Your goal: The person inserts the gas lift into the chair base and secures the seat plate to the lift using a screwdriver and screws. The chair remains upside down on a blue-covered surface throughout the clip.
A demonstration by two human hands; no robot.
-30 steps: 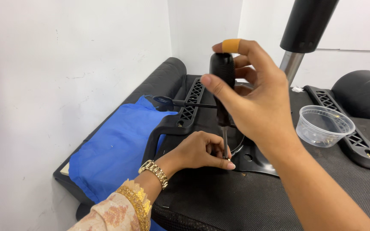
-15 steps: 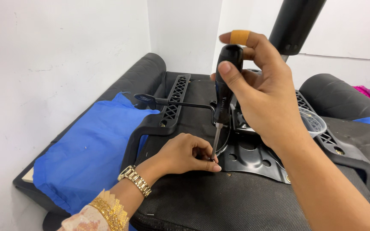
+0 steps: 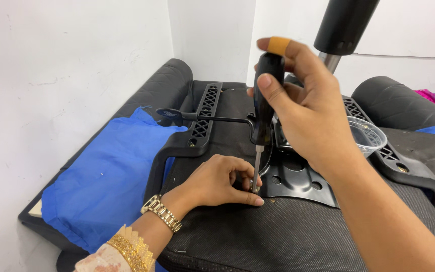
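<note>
Right hand [image 3: 310, 118] clamped around black screwdriver [image 3: 264, 100], shaft upright, tip down at 6 o'clock on the black metal plate [image 3: 298, 181]. Left hand [image 3: 217, 182] pinches fingers together at the tip, steadying it. Versus 1 s ago: same grip, tip stays seated, so driving continues. Clear cup [image 3: 366, 136] at 3 o'clock.

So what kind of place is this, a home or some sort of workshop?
Most likely a small workshop for assembling or repairing office chairs. An upturned chair seat fills the view. The right hand drives a screwdriver at its metal base plate, the left hand steadies the tip, and a clear plastic cup sits nearby.
</note>
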